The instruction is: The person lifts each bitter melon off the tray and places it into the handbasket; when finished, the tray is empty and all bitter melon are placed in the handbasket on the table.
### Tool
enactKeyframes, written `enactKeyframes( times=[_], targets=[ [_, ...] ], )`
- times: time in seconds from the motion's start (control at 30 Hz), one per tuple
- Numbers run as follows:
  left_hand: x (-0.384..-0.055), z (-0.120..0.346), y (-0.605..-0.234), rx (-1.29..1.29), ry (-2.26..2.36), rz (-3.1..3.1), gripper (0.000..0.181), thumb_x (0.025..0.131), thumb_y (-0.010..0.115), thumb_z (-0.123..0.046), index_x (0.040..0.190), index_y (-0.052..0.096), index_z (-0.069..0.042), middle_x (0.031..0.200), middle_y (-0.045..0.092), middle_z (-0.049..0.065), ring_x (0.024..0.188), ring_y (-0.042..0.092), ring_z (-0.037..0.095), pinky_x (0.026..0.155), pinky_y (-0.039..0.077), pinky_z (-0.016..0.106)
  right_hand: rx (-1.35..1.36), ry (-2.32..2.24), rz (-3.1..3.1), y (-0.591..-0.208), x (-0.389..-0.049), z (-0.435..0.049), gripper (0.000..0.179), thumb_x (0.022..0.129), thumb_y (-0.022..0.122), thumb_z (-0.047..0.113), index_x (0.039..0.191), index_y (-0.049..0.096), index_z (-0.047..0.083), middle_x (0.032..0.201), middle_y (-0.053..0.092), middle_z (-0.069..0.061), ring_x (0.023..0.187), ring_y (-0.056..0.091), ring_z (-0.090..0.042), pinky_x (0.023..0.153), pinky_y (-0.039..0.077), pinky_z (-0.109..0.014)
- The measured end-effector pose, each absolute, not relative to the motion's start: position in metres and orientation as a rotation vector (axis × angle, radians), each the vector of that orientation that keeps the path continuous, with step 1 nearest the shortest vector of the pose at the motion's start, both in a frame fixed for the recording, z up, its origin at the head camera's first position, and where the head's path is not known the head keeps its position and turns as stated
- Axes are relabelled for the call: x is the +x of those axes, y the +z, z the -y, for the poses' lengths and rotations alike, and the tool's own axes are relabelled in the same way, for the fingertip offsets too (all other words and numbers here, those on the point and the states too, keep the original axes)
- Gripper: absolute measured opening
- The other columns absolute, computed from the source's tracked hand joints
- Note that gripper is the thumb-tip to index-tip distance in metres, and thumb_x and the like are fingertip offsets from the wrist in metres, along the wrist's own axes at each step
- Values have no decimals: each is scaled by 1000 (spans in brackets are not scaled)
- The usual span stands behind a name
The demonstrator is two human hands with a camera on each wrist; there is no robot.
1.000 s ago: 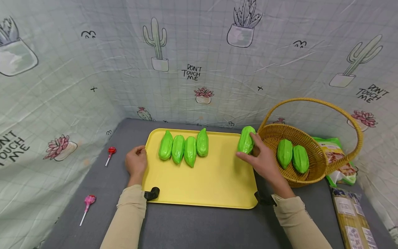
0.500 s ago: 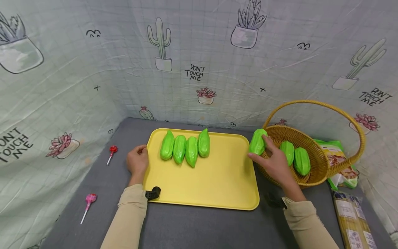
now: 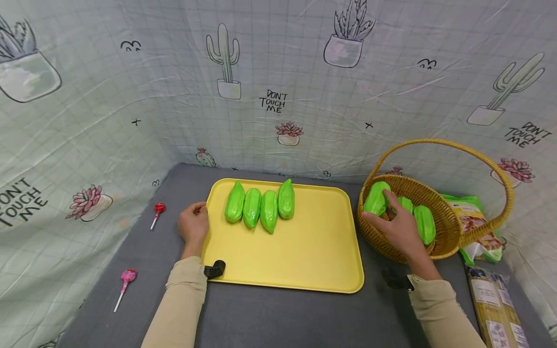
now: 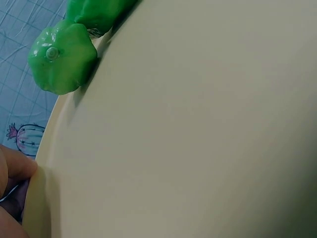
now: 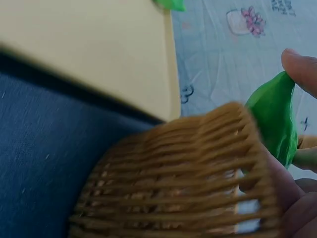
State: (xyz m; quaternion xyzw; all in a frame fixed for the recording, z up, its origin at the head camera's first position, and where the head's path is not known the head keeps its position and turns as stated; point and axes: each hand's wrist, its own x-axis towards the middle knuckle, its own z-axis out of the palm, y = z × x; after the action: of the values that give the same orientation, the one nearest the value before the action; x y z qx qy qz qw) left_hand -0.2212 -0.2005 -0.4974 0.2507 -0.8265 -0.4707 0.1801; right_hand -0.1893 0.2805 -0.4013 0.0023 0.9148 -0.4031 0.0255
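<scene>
In the head view my right hand [image 3: 400, 228] pinches a ridged, bright green gourd [image 3: 376, 199] between thumb and fingers, over the left part of a wicker basket [image 3: 448, 215]. The right wrist view shows this gourd [image 5: 273, 116] beyond the basket's woven rim [image 5: 233, 121]. Two similar gourds lie inside; my hand partly covers one gourd [image 3: 405, 203], while the other gourd [image 3: 424, 224] shows more fully. My left hand [image 3: 194, 224] grips the left rim of a yellow tray [image 3: 304, 251], fingers curled at its edge. Several gourds [image 3: 252, 208] lie side by side near the tray's back edge.
Two lollipops, one red [image 3: 159, 208] and one pink [image 3: 128, 276], lie on the grey table at left. Behind the basket is a green-edged food packet [image 3: 474, 227], with a long pack of noodles [image 3: 496, 302] in front of it. A patterned cloth [image 3: 243, 140] hangs behind.
My right hand has carried the gourd rightward from above the tray's right edge to over the basket. My left hand stays at the tray rim, and the gourds on the tray lie as before.
</scene>
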Motion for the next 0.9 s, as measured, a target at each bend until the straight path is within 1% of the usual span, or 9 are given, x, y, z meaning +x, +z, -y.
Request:
enactKeyframes(
  times=[0.23, 0.5, 0.63, 0.8, 0.9],
  targets=[
    [-222, 201, -497, 705, -1321, 2339, 29, 102, 54, -13, 120, 74, -1, 116, 72, 24, 104, 66, 38, 93, 49, 52, 91, -1152, -2829, -414, -196, -294, 103, 94, 64, 58, 166, 5, 16, 169, 8, -29, 145, 32, -57, 109, 40, -66],
    [-222, 201, -497, 706, -1324, 2341, 29, 103, 54, -13, 121, 73, -1, 116, 72, 24, 104, 65, 38, 93, 49, 52, 49, -1044, -2836, -417, -211, -308, 102, 97, 59, 59, 165, 2, 8, 165, 11, -35, 144, 28, -60, 110, 35, -71],
    [-221, 200, -496, 703, -1326, 2339, 29, 103, 54, -13, 121, 73, -1, 116, 71, 25, 104, 65, 39, 93, 49, 52, 36, -984, -2832, -419, -216, -317, 103, 98, 56, 60, 164, 2, 4, 163, 14, -38, 141, 30, -61, 108, 37, -71],
    [-221, 199, -497, 700, -1318, 2337, 28, 103, 54, -12, 120, 73, 0, 116, 72, 25, 104, 65, 39, 93, 49, 52, 35, -970, -2821, -420, -220, -321, 104, 98, 55, 61, 163, 1, 1, 163, 12, -39, 142, 27, -62, 108, 34, -72],
    [-221, 200, -498, 703, -1314, 2338, 28, 103, 54, -12, 120, 73, 0, 116, 72, 25, 104, 65, 39, 93, 49, 52, 25, -949, -2831, -419, -223, -321, 104, 98, 56, 61, 163, 3, -1, 162, 15, -41, 142, 27, -62, 109, 34, -72]
  ],
)
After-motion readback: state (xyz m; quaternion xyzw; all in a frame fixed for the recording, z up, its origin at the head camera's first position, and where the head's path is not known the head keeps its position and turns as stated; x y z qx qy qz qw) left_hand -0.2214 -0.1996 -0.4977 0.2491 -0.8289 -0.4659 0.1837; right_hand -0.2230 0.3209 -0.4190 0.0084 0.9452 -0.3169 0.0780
